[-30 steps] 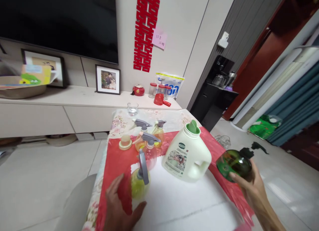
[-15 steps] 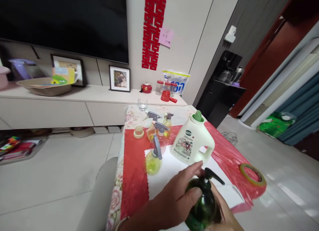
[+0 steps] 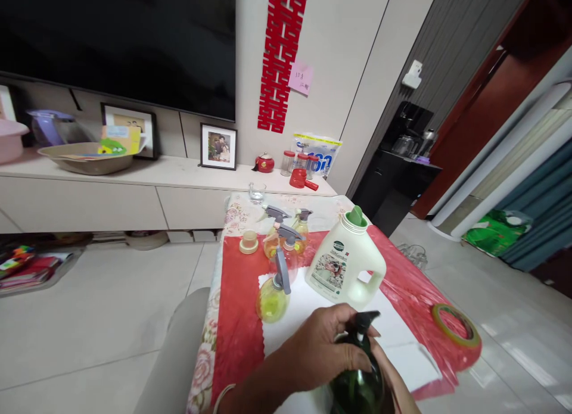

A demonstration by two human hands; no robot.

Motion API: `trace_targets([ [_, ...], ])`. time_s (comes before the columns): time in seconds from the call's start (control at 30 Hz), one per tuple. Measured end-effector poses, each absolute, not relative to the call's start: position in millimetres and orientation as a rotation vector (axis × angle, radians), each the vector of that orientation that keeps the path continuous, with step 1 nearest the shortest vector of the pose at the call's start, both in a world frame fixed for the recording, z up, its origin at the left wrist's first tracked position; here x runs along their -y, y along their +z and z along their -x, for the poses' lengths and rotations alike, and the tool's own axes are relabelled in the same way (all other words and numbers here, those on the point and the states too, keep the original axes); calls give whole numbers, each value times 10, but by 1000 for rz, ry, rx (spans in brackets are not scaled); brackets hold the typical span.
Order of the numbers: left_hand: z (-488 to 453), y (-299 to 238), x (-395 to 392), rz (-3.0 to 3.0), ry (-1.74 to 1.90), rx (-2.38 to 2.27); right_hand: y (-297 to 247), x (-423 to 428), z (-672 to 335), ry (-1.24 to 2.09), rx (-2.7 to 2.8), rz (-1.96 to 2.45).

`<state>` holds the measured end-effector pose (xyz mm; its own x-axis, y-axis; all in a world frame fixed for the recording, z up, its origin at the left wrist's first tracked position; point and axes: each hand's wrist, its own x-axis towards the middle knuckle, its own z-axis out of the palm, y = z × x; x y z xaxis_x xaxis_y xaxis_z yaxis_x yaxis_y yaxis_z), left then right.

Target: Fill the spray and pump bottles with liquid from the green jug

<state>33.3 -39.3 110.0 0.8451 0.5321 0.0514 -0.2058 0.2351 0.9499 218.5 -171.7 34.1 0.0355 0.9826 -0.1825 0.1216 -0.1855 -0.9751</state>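
Low at the front of the table is a dark green pump bottle (image 3: 357, 390) with a black pump head (image 3: 363, 321). My left hand (image 3: 326, 348) is closed around the bottle's neck and collar just under the pump, thumb across the front. On the far right side, my right hand (image 3: 391, 366) wraps the bottle's body, mostly hidden behind it. Beyond them stands a cream detergent jug (image 3: 346, 262) with a green spout and no cap on. To its left is a spray bottle (image 3: 273, 298) with yellow-green liquid, and several more spray bottles (image 3: 286, 241) stand behind it.
A cream cap (image 3: 248, 242) rests on the red plastic sheet (image 3: 239, 318), left of the sprayers. A tape roll (image 3: 456, 326) lies at the right edge. White paper (image 3: 281, 336) lies under the bottles. A glass cup (image 3: 257, 192) stands at the back.
The pump head's spout has turned, from pointing right and toward me to pointing right and slightly away. Both hands stay on the bottle, which sits slightly lower in view.
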Motion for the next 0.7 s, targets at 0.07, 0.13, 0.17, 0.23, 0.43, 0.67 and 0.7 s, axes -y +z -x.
trace_targets([
  [0.07, -427, 1076, 440, -1324, 686, -462, 380, 1658, -2151, 1192, 1243, 1422],
  [0.13, -468, 1057, 474, -1421, 782, -535, 409, 1613, -2135, 1145, 1288, 1403],
  [0.17, -465, 1046, 482, -1451, 778, -527, 417, 1602, -2136, 1138, 1298, 1395],
  [0.23, -430, 1015, 480, -1457, 696, -438, 420, 1598, -2152, 1139, 1298, 1387],
  [0.43, -422, 910, 438, -1335, 744, -320, 361, 1587, -2184, 1060, 1307, 1406],
  [0.67, -589, 934, 462, -977, 1244, -231, 253, 1644, -2295, 832, 1242, 1527],
  [0.7, -595, 918, 468, -937, 1285, -224, 264, 1669, -2353, 781, 1219, 1563],
])
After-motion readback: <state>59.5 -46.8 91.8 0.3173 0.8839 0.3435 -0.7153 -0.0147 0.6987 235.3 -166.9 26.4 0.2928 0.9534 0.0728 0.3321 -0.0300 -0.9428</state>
